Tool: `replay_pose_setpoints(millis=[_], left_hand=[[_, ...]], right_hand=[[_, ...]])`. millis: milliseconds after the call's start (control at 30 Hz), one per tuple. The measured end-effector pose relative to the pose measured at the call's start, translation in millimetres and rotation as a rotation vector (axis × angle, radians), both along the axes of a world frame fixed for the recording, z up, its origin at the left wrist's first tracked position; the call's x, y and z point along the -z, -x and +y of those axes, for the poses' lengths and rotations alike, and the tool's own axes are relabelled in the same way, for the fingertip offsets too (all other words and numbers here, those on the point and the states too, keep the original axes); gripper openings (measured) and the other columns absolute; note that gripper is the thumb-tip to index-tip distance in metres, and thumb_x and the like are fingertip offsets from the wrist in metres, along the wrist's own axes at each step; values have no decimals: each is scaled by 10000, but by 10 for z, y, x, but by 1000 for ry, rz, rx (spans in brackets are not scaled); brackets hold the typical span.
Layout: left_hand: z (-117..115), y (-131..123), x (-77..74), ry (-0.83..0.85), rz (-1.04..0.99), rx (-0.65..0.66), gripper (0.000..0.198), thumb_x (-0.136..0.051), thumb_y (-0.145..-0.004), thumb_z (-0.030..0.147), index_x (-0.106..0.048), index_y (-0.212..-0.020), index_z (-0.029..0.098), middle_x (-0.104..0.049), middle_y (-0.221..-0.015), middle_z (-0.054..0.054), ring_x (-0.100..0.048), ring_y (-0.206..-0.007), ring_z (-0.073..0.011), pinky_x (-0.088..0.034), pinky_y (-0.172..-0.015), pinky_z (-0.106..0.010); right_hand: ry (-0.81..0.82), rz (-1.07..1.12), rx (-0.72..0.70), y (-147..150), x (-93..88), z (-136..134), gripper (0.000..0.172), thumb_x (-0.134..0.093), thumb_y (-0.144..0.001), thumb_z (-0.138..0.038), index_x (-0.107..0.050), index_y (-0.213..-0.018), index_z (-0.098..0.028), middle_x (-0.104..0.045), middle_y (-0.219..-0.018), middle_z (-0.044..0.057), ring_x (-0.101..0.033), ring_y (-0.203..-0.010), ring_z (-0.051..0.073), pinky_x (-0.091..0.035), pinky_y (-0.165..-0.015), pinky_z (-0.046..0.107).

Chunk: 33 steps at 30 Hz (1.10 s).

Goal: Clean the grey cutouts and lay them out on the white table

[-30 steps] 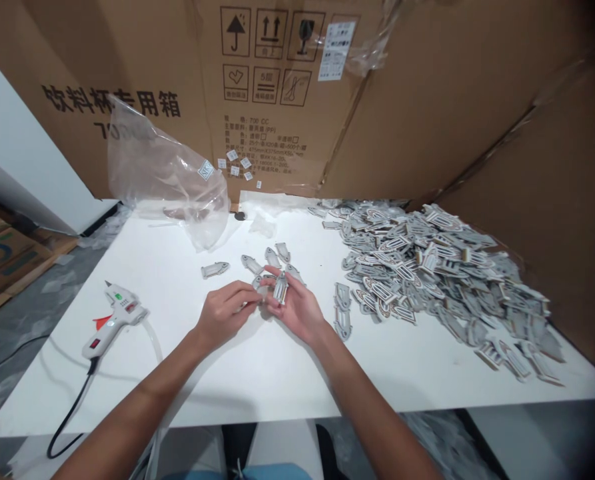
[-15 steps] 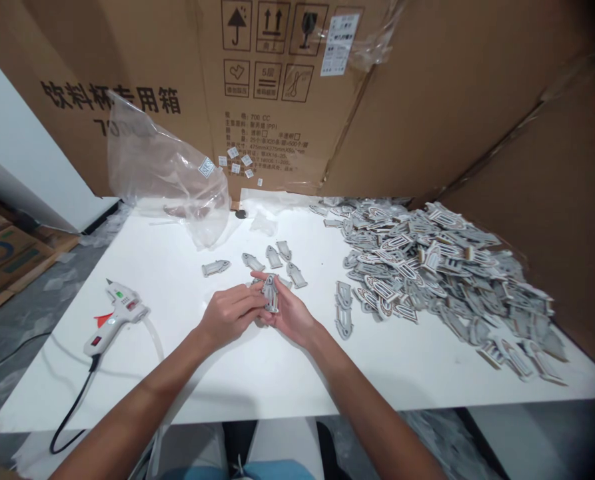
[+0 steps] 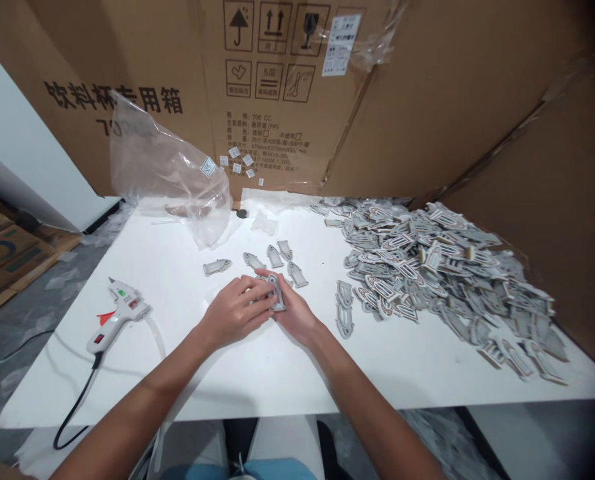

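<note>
Between my two hands is a small grey, boat-shaped layered piece [image 3: 277, 293] with a hole near its pointed end. My left hand [image 3: 240, 308] presses its fingers against the piece's left side. My right hand [image 3: 296, 313] cups the piece from the right and beneath, its thumb along the edge. Several like pieces lie just beyond my hands, one grey piece [image 3: 297, 274] by my right fingertips and another grey piece [image 3: 217, 267] farther left. Parts of other pieces under my hands are hidden.
A big heap of similar grey pieces [image 3: 407, 260] covers the right of the white table [image 3: 287, 387]. A glue gun [image 3: 120, 313] with its cord lies at left. A clear plastic bag [image 3: 177, 180] leans on the cardboard box [image 3: 277, 153] behind. Two pieces [image 3: 344, 309] lie right of my hands.
My left fingers have shifted right and now cover more of the piece's lower left side. The piece has moved slightly right and tilted a little. Nothing else on the table has moved.
</note>
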<state>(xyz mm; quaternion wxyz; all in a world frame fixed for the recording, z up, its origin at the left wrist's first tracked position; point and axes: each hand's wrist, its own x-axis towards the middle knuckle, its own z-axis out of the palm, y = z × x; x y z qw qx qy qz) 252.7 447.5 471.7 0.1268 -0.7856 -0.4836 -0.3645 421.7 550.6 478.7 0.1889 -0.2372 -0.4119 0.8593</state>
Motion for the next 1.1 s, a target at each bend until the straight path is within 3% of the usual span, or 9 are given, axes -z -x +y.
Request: replay_pose_setpoints(millis=[100,300,367,500,600,733,900,1033,1100], left_hand=[[10,13,36,15,17,-6,330,-694,-1039,269,-681,-1368,289,-797,-1299,-96,-727,-1063,-270,-565,-798,-427],[17,18,-9,137,-40,-111,283,-663,-1052,296,-702,-1332,282,-700,-1467,-115,-686,-1112,-282,-570,-914,-478],[18,63,-14,181,-68,-227,269,-672,-1048,346,-713,-1305,276,-740,-1338,-112,-673,-1073,-289,-555,-923,-486],[12,214,24,195,-132,-446,157,-626,-1066,344,-754,-1064,253,-742,-1033,-94,-654,-1009,-302,-517,-880,-479],[-2,287,53,215,-155,-528,167,-654,-1042,341,-734,-924,253,-739,-956,-86,-642,-957,-310,-496,-845,-483],[-17,270,76,261,-180,-589,212,-682,-1007,327,-676,-808,255,-736,-831,-60,-641,-870,-308,-485,-795,-477],[-24,230,101,305,-185,-620,104,-712,-962,326,-684,-890,255,-732,-913,-77,-664,-926,-323,-496,-811,-470],[-30,248,103,334,-172,-631,202,-755,-915,371,-692,-1057,242,-705,-1070,-120,-648,-1030,-359,-502,-866,-501],[-29,258,99,357,-168,-608,211,-759,-908,357,-684,-1069,243,-694,-1084,-116,-638,-1051,-362,-499,-884,-509]], right_hand=[[-38,-28,20,-17,-4,-19,478,-647,-993,-710,-707,-1284,-334,-715,-1156,53,-675,-985,228,-561,-852,369],[-435,-234,203,2,64,40,363,-711,-958,-604,-713,-1162,-305,-661,-929,30,-626,-797,212,-538,-753,368],[-561,-309,329,-23,106,157,357,-707,-947,-565,-738,-1164,-283,-629,-928,31,-590,-764,206,-521,-764,372],[-827,-555,719,-241,183,506,398,-625,-942,-476,-739,-1214,-210,-618,-1124,92,-585,-959,254,-480,-948,416],[-953,-766,877,-446,235,713,443,-630,-913,-439,-723,-1239,-153,-646,-1053,107,-571,-964,282,-438,-979,444],[-1138,-935,805,-506,293,758,351,-635,-934,-386,-770,-1151,-147,-694,-912,109,-563,-992,307,-406,-1006,455],[-1344,-1013,604,-383,275,644,325,-573,-1033,-396,-833,-1132,-229,-724,-1167,130,-513,-1165,319,-372,-1057,462],[-1351,-1199,686,-464,220,606,393,-547,-1041,-395,-777,-1283,-189,-595,-1388,201,-399,-1306,409,-308,-1084,578],[-1316,-1289,733,-548,221,612,389,-570,-1004,-338,-750,-1279,-130,-548,-1390,251,-380,-1311,454,-298,-1068,627]])
